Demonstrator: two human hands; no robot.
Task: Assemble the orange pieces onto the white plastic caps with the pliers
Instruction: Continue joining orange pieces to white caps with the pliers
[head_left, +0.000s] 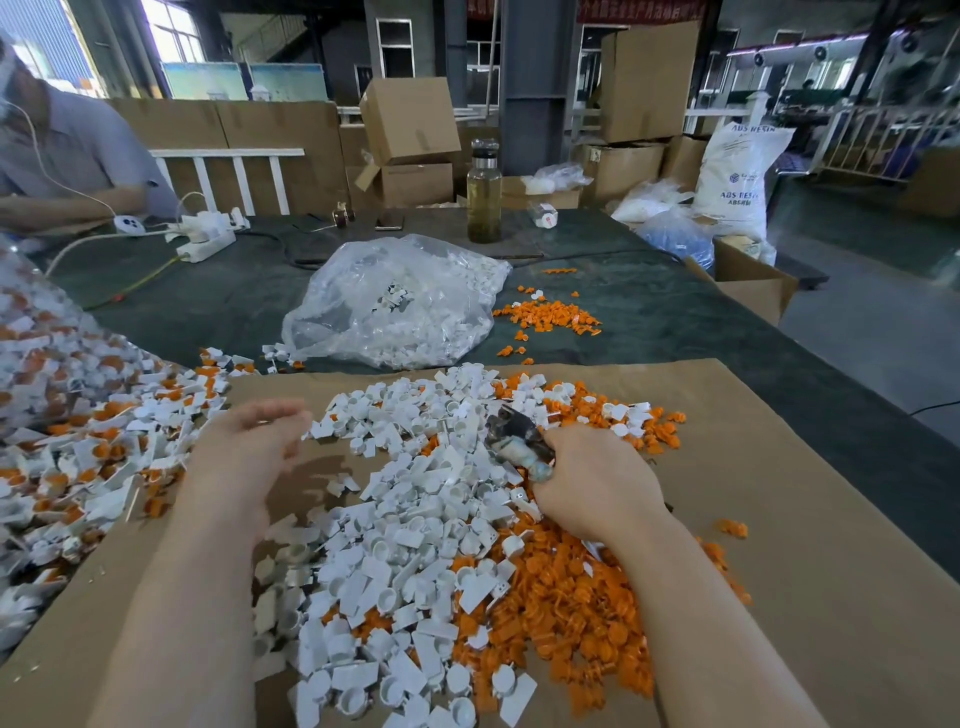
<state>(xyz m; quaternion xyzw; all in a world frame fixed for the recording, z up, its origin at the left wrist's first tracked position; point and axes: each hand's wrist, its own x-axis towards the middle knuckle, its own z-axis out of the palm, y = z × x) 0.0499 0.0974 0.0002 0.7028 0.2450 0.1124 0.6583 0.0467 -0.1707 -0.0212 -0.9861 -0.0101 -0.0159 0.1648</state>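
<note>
The pliers (517, 439) sit in the right hand (597, 483), whose fingers are curled round the handles; their long axis runs up and to the left, with the dark, worn nose pointing away from the person over the heap. The left hand (249, 447) hovers above the cardboard sheet (831, 519), blurred, fingers loosely bent and holding nothing I can make out. White plastic caps (415, 545) lie heaped between the two arms, and orange pieces (561, 597) are heaped under and around the right wrist. Farther back, a clear plastic bag (400, 306) holds more white parts. At the left lies a mound of white-and-orange pieces (78, 431). A bottle (484, 195) of yellowish liquid stands upright on the table behind.
</note>
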